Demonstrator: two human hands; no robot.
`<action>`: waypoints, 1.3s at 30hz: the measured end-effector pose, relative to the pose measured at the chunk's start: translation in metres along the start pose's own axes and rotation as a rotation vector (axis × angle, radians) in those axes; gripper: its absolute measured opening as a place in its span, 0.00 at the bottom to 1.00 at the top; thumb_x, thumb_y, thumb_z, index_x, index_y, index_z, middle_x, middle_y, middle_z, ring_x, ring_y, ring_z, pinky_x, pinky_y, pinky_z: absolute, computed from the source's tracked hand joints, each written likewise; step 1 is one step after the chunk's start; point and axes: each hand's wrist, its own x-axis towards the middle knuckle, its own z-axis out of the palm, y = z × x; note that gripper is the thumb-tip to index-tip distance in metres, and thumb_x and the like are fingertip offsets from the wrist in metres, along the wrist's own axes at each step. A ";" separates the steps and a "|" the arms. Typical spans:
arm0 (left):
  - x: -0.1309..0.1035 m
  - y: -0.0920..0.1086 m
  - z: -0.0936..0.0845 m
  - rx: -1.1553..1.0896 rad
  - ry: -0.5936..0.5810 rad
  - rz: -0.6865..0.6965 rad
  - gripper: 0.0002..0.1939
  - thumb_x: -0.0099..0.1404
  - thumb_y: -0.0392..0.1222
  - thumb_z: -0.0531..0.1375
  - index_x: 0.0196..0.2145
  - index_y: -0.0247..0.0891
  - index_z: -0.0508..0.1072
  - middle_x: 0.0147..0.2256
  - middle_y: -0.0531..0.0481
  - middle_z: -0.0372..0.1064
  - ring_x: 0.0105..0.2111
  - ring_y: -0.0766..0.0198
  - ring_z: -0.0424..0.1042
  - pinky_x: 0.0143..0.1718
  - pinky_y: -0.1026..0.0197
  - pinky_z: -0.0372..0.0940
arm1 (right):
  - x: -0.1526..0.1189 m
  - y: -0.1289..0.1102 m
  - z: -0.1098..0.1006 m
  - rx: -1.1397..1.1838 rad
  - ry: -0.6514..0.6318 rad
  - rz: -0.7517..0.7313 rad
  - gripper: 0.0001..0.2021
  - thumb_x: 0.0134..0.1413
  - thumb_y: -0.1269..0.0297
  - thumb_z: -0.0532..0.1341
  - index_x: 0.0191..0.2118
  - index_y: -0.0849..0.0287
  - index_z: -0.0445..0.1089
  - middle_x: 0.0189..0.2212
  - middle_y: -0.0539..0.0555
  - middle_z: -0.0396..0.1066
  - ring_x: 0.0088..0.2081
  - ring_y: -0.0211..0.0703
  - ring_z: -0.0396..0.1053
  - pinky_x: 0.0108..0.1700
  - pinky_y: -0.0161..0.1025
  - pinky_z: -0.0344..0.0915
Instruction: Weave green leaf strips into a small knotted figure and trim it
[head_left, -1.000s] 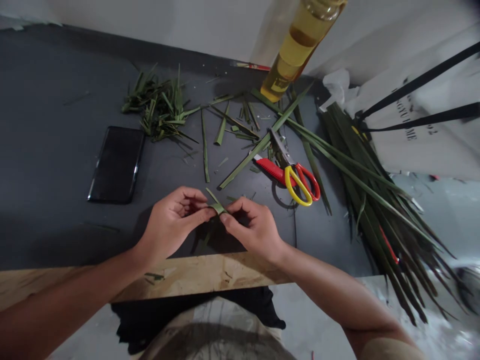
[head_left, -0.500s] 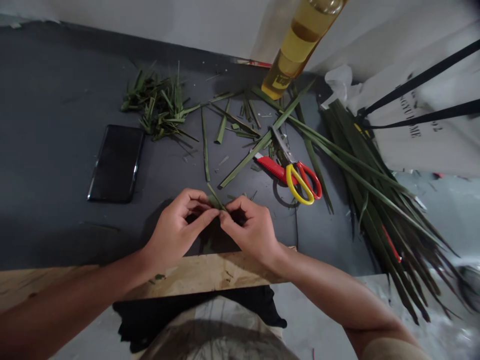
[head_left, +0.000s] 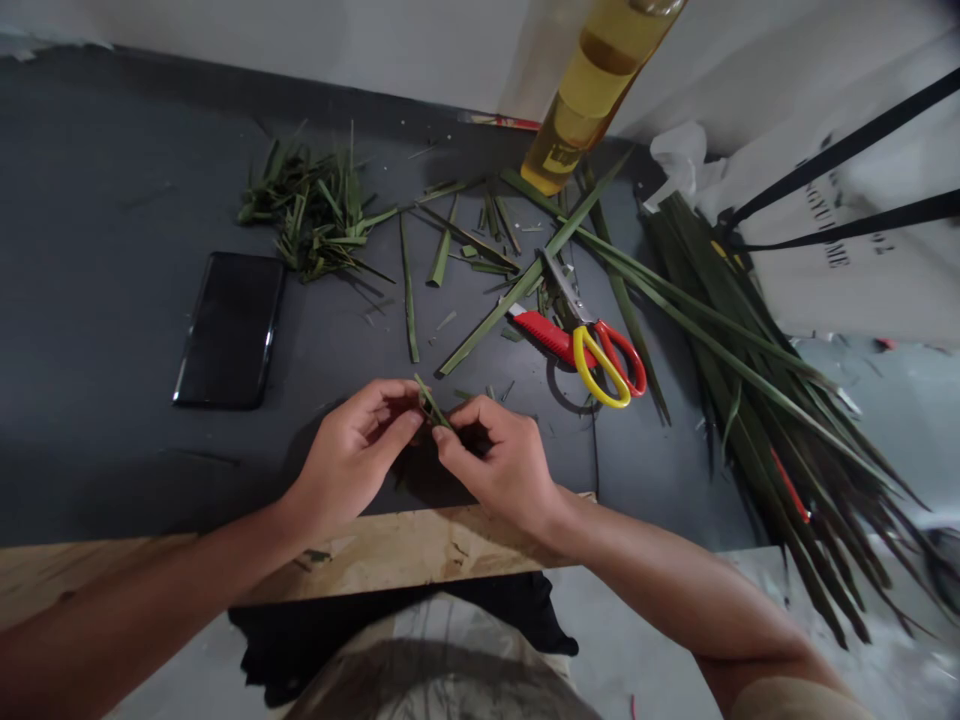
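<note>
A small green leaf piece (head_left: 435, 408) is held up over the near part of the dark tabletop (head_left: 97, 330), between the person's two hands. The right hand (head_left: 495, 455) pinches its lower end between thumb and forefinger; the left hand (head_left: 360, 445) has thumb and fingertips drawn close together at its nine o'clock side, though whether they grip or merely touch it I cannot tell. Reckoned from that piece, a long flat strip (head_left: 491, 318) lies near at one o'clock, and a red cutter (head_left: 544, 333) at two, partly under scissors (head_left: 600, 365) with one yellow and one red handle loop. A black phone (head_left: 229, 330) lies toward ten o'clock, a heap of clippings (head_left: 319, 215) at eleven. Farther out, a bottle of yellow liquid (head_left: 585, 100) stands at one, a white bag (head_left: 862, 290) sits past two, and a bundle of long dark leaves (head_left: 720, 370) spreads at three.
</note>
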 end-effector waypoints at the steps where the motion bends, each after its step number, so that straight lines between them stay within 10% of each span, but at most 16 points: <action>1: 0.000 0.000 0.000 -0.011 -0.009 -0.005 0.13 0.63 0.47 0.70 0.42 0.40 0.78 0.40 0.46 0.83 0.41 0.55 0.83 0.43 0.56 0.79 | 0.000 0.000 0.001 -0.007 0.004 -0.005 0.09 0.57 0.59 0.63 0.28 0.55 0.69 0.22 0.47 0.70 0.24 0.36 0.63 0.28 0.34 0.61; 39: -0.002 -0.002 0.002 -0.136 0.156 0.116 0.18 0.64 0.40 0.69 0.52 0.41 0.74 0.42 0.48 0.81 0.44 0.59 0.81 0.47 0.58 0.75 | 0.004 0.000 0.005 0.364 -0.282 0.217 0.13 0.62 0.53 0.65 0.33 0.55 0.66 0.24 0.45 0.69 0.22 0.33 0.67 0.25 0.32 0.63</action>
